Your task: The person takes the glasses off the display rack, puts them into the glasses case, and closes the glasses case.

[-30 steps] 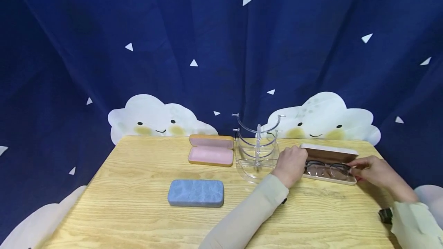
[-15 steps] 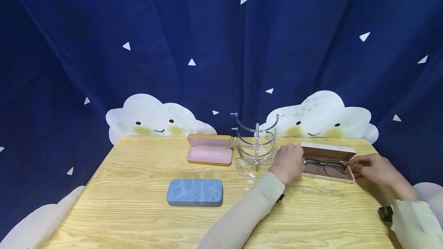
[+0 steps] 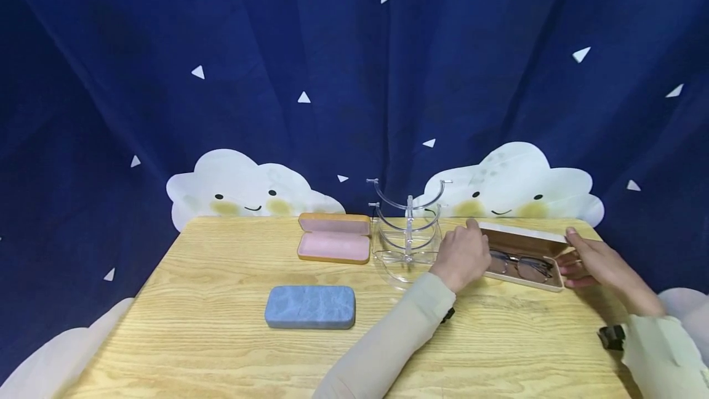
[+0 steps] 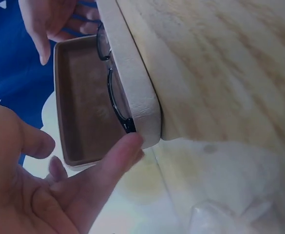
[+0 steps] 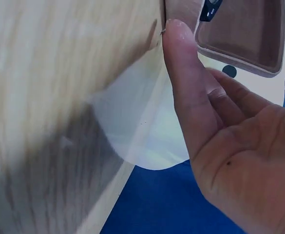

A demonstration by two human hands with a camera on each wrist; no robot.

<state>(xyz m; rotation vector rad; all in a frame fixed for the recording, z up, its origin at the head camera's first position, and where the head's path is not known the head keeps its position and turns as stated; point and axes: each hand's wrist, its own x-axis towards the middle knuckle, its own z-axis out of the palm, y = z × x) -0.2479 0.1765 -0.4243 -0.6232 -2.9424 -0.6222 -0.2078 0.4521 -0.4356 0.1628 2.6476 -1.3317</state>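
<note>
A pale eyeglass case with a brown lining stands with its lid up at the right of the table. Dark-framed eyeglasses lie folded inside it. My left hand is at the case's left end; in the left wrist view its thumb touches the corner of the base, and the index finger stands off the lid. At the opposite end is my right hand, its fingers spread and loosely extended. The right wrist view shows that thumb against the end of the case.
Left of my left hand stands a clear eyeglass display stand, with thin-framed glasses on a lower tier. An orange case with pink lining lies open behind. A closed blue case lies nearer on the wooden table. A blue curtain hangs behind.
The eyeglasses have settled lower into the pale case. My right hand has let go of them and spread its fingers at the case's end. My left index finger has risen.
</note>
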